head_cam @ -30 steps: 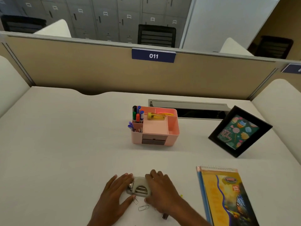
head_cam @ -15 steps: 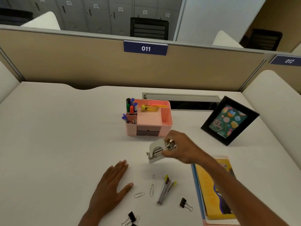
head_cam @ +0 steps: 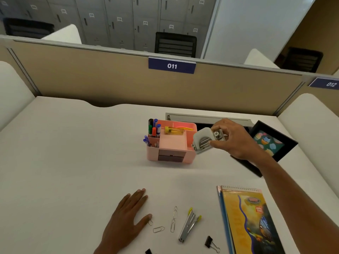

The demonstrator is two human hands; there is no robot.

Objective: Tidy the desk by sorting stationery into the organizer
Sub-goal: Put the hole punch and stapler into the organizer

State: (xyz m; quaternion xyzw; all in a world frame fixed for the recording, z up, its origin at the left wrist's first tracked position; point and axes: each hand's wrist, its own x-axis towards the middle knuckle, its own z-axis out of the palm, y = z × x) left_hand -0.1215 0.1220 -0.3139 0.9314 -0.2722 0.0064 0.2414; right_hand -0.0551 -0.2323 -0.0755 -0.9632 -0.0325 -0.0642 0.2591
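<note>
White cubicle desk (head_cam: 73, 162), lockers (head_cam: 119, 21) behind.
Pink organizer (head_cam: 172, 143) holds markers (head_cam: 153, 128); right grip (head_cam: 236, 140) pinches hole punch (head_cam: 202, 138); left grip (head_cam: 126, 220) flat.

— What can be read here?
— "011" is printed in white on a blue plate (head_cam: 172, 66) fixed to the top edge of the beige partition (head_cam: 91, 79). "012" is printed the same way on a second blue plate (head_cam: 328, 83) at the far right.
— And on the grey lockers (head_cam: 121, 24) behind?
— Small white tags (head_cam: 145, 22) are stuck on the doors. Digits are seen on them, but they are too small to be read with certainty.
— Anything on the desk (head_cam: 64, 162)?
— A red oval badge (head_cam: 254, 200) and a small red label (head_cam: 258, 209) are carried on the notebook (head_cam: 251, 231) cover. Their lettering cannot be made out.
</note>
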